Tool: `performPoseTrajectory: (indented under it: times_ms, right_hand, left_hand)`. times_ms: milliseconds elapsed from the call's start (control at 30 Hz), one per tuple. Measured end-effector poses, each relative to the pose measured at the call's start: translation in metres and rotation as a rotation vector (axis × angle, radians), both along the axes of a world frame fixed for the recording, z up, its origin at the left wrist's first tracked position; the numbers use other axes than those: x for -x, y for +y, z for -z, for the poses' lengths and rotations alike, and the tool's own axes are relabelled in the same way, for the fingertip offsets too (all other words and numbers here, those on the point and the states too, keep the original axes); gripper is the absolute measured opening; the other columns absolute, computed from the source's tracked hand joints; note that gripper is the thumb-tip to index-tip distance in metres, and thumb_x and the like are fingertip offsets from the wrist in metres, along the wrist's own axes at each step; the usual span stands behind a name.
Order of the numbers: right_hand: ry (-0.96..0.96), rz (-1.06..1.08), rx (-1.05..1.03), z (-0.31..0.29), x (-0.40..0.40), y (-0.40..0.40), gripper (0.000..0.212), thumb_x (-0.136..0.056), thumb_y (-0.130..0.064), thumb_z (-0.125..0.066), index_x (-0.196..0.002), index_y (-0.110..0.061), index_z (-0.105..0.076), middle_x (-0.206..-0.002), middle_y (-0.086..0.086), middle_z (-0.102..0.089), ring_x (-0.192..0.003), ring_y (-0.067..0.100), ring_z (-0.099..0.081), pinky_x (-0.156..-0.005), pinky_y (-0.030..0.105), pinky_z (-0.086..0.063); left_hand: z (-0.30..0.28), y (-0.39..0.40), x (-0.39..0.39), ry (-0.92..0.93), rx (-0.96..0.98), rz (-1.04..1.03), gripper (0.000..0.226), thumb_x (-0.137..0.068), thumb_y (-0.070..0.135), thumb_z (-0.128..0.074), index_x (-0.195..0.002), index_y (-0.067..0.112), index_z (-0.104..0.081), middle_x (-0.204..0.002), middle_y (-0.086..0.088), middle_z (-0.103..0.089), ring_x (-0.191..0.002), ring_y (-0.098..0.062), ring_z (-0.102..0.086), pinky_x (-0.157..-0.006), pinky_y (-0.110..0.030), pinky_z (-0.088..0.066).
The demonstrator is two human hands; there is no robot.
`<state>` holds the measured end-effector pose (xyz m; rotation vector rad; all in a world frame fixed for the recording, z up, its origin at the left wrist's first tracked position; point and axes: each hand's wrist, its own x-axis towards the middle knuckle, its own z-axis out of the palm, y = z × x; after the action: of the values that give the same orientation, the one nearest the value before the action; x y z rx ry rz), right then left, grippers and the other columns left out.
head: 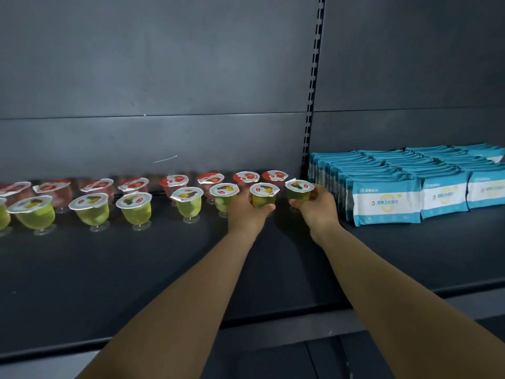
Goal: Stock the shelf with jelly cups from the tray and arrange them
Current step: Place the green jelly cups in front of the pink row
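Two rows largely stocked; our left hand (247, 207) and right hand (318, 207) each grip a green jelly cup (263, 196), extending the front row.

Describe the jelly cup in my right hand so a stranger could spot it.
Find the stacked blue packets on the shelf. Just left of them ends the front row of green cups. The last green cup, gripped by the right hand, stands nearest the packets.
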<state>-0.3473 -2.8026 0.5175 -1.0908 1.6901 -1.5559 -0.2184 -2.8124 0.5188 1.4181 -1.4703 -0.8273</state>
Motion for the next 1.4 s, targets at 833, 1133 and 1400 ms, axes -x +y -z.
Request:
performPoseTrajectory:
  times_ms: [833, 1133, 1400]
  right_hand:
    - [1.150, -0.206, -0.279, -0.067, -0.170, 0.260, 0.085, -0.073, -0.062, -0.065, -0.144, -0.026, -0.036, -0.151, 0.007, -0.029, -0.140, 0.031, -0.019, -0.114, 0.050, -0.022]
    - [1.131, -0.261, -0.316, 0.012, -0.322, 0.390, 0.087, -0.079, -0.049, -0.069, -0.149, -0.025, -0.023, -0.155, 0.006, -0.022, -0.143, 0.028, -0.009, -0.113, 0.052, -0.018]
    - [1.032, -0.468, -0.495, 0.163, -0.390, 0.432, 0.077, -0.083, -0.038, -0.068, -0.147, -0.022, -0.028, -0.150, 0.006, -0.030, -0.140, 0.025, -0.020, -0.112, 0.043, -0.024]
  left_hand:
    - [-0.085, 0.202, -0.246, -1.157, 0.251, 0.406, 0.075, -0.083, 0.047, -0.064, -0.143, 0.011, -0.034, -0.146, -0.008, -0.038, -0.131, -0.028, -0.038, -0.106, -0.041, -0.036]
    - [-0.001, 0.334, -0.410, -1.096, 0.217, 0.442, 0.078, -0.081, 0.040, -0.070, -0.144, 0.014, -0.033, -0.148, -0.013, -0.033, -0.137, -0.028, -0.029, -0.110, -0.036, -0.030]
    - [0.168, 0.385, -0.492, -1.028, -0.135, 0.524, 0.074, -0.082, 0.039, -0.068, -0.144, 0.017, -0.034, -0.145, -0.007, -0.038, -0.133, -0.024, -0.036, -0.108, -0.038, -0.034]
